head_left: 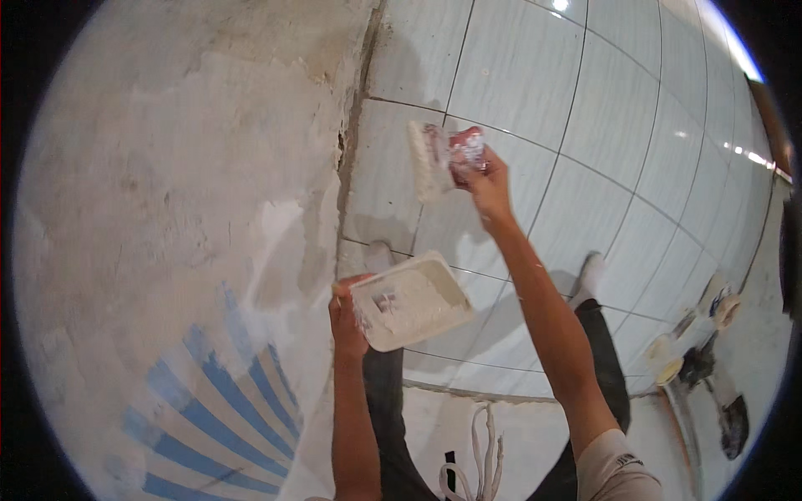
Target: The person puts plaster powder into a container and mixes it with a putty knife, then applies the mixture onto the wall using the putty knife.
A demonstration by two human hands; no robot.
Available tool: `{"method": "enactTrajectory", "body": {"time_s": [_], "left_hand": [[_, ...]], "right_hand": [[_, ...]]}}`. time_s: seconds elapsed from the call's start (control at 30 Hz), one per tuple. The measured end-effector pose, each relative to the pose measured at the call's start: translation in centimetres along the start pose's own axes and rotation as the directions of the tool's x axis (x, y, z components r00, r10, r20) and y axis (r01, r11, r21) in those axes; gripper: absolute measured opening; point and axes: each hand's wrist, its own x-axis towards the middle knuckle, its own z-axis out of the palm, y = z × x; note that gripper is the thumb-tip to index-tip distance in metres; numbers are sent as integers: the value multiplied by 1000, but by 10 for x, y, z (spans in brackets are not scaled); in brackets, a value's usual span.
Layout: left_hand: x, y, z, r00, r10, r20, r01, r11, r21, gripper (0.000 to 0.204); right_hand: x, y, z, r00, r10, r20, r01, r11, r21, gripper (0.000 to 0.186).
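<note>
My left hand [348,321] grips the left edge of a shallow rectangular white plastic tub [454,288]. Thick white paint [422,307] covers its bottom, with a darker patch near the left side. Above and to the right, my right hand [486,179] is closed round the red, paint-smeared handle of a wide brush [428,163]. White coats its pale bristles, which point left toward the wall. The brush is held apart from both the tub and the wall.
On the left, a patchy plastered wall [192,150] carries blue rays [221,384] low down. Pale tiles [526,108] cover the floor, where my feet stand. Pale cables [487,455] lie at the bottom. Assorted tools and containers [689,363] lie at the lower right.
</note>
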Motion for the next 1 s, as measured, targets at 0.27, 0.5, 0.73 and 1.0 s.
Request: {"method": "enactTrajectory", "body": {"time_s": [0.27, 0.5, 0.73, 1.0], "left_hand": [[14, 27, -10, 992, 93, -91, -89, 995, 47, 63], [22, 36, -17, 997, 49, -63, -44, 996, 75, 63], [28, 38, -19, 998, 25, -64, -20, 996, 81, 66], [31, 40, -11, 999, 3, -42, -1, 999, 50, 68]], "right_hand": [[51, 164, 105, 925, -205, -320, 106, 948, -301, 18], [42, 188, 172, 871, -337, -358, 237, 926, -294, 16], [10, 178, 167, 929, -293, -229, 226, 934, -276, 14], [48, 161, 126, 903, -196, -383, 64, 942, -331, 19]]}}
